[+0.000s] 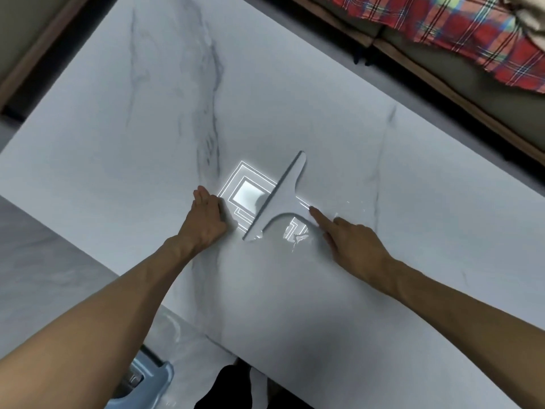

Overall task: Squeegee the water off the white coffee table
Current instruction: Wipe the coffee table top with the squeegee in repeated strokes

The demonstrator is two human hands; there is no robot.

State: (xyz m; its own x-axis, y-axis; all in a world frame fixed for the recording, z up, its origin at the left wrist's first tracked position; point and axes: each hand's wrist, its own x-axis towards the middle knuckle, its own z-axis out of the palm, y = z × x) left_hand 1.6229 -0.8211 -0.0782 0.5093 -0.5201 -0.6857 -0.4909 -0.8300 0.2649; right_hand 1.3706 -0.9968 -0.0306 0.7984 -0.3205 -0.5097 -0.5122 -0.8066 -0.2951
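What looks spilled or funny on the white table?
A small puddle of water glints on the coffee table, right beside the handle of the squeegee. It has not been wiped away yet.

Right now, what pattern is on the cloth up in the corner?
The cloth is red plaid, crossed with blue, white and yellowish stripes; the head view shows it.

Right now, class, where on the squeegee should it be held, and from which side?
Take the short handle, coming from the right hand's side. The squeegee lies flat, its handle sticking out from the blade's middle toward that hand; the long blade faces the left hand.
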